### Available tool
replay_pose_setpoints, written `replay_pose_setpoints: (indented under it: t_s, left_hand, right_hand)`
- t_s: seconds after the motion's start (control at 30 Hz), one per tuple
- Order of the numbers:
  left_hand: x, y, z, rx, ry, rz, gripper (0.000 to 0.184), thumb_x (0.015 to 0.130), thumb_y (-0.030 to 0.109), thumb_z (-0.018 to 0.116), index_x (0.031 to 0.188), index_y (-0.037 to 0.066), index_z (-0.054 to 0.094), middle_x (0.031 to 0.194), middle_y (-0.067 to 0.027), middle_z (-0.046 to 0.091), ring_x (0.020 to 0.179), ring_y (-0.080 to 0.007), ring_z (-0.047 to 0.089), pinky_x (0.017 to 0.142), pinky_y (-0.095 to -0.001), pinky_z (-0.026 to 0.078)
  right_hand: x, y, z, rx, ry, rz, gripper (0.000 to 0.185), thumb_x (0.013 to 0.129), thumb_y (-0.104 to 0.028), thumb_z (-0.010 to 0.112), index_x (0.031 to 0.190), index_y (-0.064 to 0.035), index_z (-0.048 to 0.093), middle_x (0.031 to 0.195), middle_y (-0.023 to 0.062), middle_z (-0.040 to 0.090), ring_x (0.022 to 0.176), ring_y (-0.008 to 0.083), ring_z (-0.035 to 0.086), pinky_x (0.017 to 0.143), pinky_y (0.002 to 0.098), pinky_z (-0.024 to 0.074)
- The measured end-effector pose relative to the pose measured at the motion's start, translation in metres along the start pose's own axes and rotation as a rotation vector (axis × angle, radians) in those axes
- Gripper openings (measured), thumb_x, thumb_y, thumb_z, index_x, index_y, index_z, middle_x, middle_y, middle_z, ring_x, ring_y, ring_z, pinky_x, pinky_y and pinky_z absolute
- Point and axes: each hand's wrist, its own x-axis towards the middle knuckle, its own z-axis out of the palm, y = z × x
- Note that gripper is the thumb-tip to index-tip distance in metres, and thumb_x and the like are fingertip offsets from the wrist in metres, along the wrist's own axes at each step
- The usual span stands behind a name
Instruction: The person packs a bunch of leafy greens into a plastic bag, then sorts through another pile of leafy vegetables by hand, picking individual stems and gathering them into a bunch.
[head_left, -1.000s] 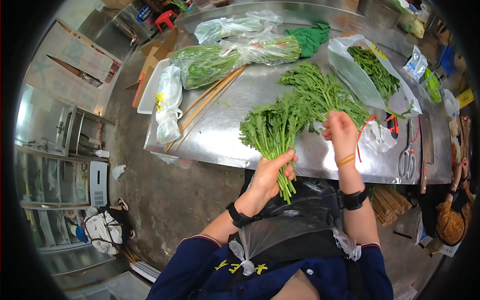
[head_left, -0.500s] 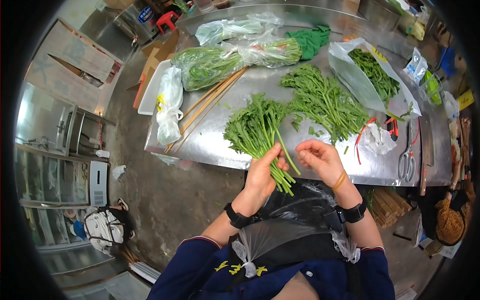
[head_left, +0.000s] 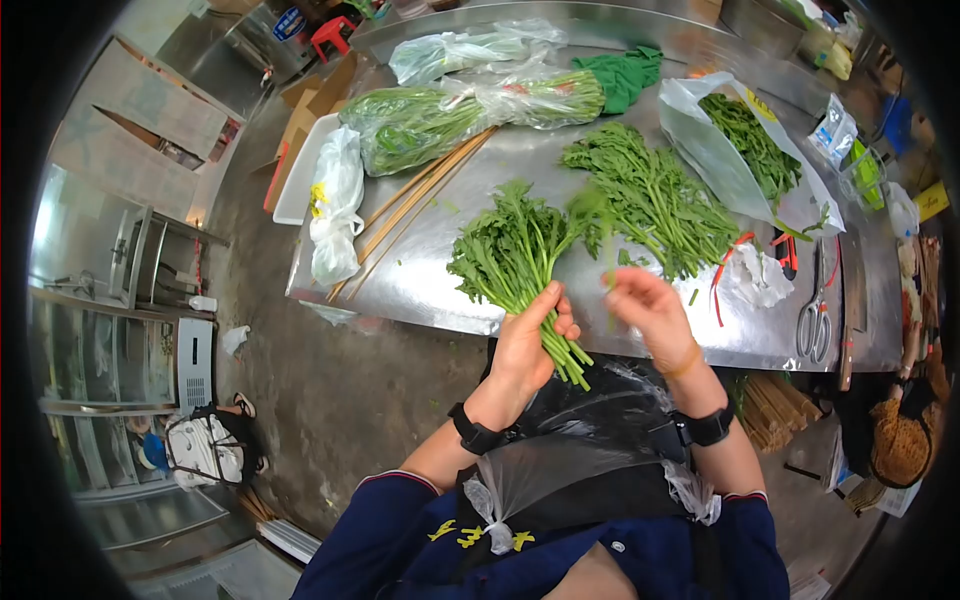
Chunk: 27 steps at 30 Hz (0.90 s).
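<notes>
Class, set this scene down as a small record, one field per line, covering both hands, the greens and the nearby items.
Left hand: closed around a bunch of leafy green stalks
Right hand: pinching a motion-blurred green sprig
Surface: shiny steel table
Loose greens: leafy green pile on the table
Bag: open translucent white plastic bag, dark green leaves inside
Tool: metal scissors with grey handles, right of crumpled white paper

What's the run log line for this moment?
left grip: closed around leafy bunch | right grip: pinching blurred green sprig | steel table: loose greens, scissors
</notes>
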Motion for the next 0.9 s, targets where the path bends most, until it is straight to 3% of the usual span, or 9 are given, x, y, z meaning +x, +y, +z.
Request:
replay_pose_setpoints:
  t_s: [0.03, 0.23, 0.3, 0.33, 0.47, 0.6, 0.7, 0.9]
  left_hand:
    - [0.0, 0.001, -0.001, -0.003, 0.004, 0.004, 0.012, 0.085, 0.015, 0.057, 0.087, 0.004, 0.052, 0.071, -0.0035, 0.049, 0.055, -0.0106, 0.044, 0.052, -0.0271, 0.04]
    - [-0.006, 0.0, 0.005, 0.06, -0.015, -0.041, 0.02, 0.087, 0.022, 0.054, 0.094, 0.003, 0.051, 0.073, -0.0027, 0.048, 0.058, -0.0108, 0.044, 0.055, -0.0267, 0.039]
    - [-0.005, -0.001, 0.006, 0.064, -0.063, -0.11, 0.026, 0.086, 0.026, 0.055, 0.096, 0.002, 0.05, 0.075, -0.0032, 0.048, 0.059, -0.0117, 0.044, 0.055, -0.0274, 0.04]
    - [-0.006, -0.002, 0.005, 0.084, -0.11, -0.122, 0.03, 0.087, 0.03, 0.053, 0.098, 0.002, 0.05, 0.078, -0.0035, 0.05, 0.061, -0.0118, 0.045, 0.057, -0.0276, 0.04]
    - [-0.008, -0.005, 0.007, 0.136, -0.179, -0.046, 0.033, 0.088, 0.035, 0.049, 0.103, 0.005, 0.049, 0.084, -0.0037, 0.053, 0.068, -0.0117, 0.046, 0.061, -0.0262, 0.041]
    - [-0.009, -0.007, 0.005, 0.186, -0.207, 0.007, 0.033, 0.088, 0.034, 0.05, 0.103, 0.005, 0.049, 0.086, -0.0042, 0.053, 0.071, -0.0112, 0.047, 0.062, -0.0259, 0.041]
    - [-0.012, -0.009, 0.013, 0.297, -0.111, 0.109, 0.026, 0.087, 0.029, 0.053, 0.092, 0.004, 0.052, 0.08, -0.0018, 0.053, 0.069, -0.0094, 0.05, 0.061, -0.0245, 0.044]
    - [-0.01, -0.008, 0.013, 0.308, -0.095, 0.178, 0.028, 0.089, 0.027, 0.051, 0.099, 0.001, 0.051, 0.09, -0.0034, 0.054, 0.082, -0.0112, 0.052, 0.072, -0.025, 0.043]
  right_hand:
    - [0.0, -0.014, 0.002, -0.006, 0.06, -0.121, 0.022, 0.081, -0.009, 0.058, 0.102, -0.0013, 0.058, 0.078, -0.0038, 0.054, 0.068, 0.0041, 0.047, 0.063, 0.0179, 0.0388]
    - [0.005, -0.027, -0.005, -0.104, 0.102, 0.02, 0.021, 0.082, -0.007, 0.056, 0.102, -0.0011, 0.058, 0.082, -0.0016, 0.054, 0.068, 0.0046, 0.046, 0.062, 0.0191, 0.0399]
    - [0.004, -0.035, 0.011, -0.21, 0.131, -0.194, 0.021, 0.082, -0.005, 0.055, 0.102, 0.0012, 0.057, 0.084, 0.0009, 0.055, 0.066, 0.0061, 0.048, 0.062, 0.0204, 0.0408]
    - [0.009, -0.027, 0.011, -0.431, 0.074, -0.385, 0.021, 0.081, -0.003, 0.054, 0.102, 0.0027, 0.056, 0.084, 0.0045, 0.054, 0.062, 0.0091, 0.053, 0.059, 0.022, 0.0442]
    - [-0.006, -0.035, 0.035, -0.511, -0.058, -0.186, 0.018, 0.08, 0.001, 0.052, 0.098, 0.0033, 0.056, 0.08, 0.0084, 0.054, 0.057, 0.0145, 0.061, 0.052, 0.0249, 0.0489]
    - [-0.009, -0.024, 0.031, -0.417, -0.023, -0.086, 0.012, 0.077, 0.002, 0.055, 0.089, 0.0033, 0.056, 0.072, 0.0071, 0.057, 0.058, 0.0129, 0.059, 0.052, 0.024, 0.0473]
    - [-0.009, -0.015, 0.028, -0.515, -0.034, -0.106, 0.011, 0.076, 0.0, 0.058, 0.087, 0.0025, 0.057, 0.073, 0.0074, 0.057, 0.057, 0.0115, 0.056, 0.052, 0.0237, 0.0454]
    - [-0.012, -0.018, 0.036, -0.572, 0.019, -0.224, 0.013, 0.075, -0.001, 0.06, 0.087, 0.0013, 0.061, 0.073, 0.0071, 0.057, 0.058, 0.0116, 0.055, 0.054, 0.0231, 0.0444]
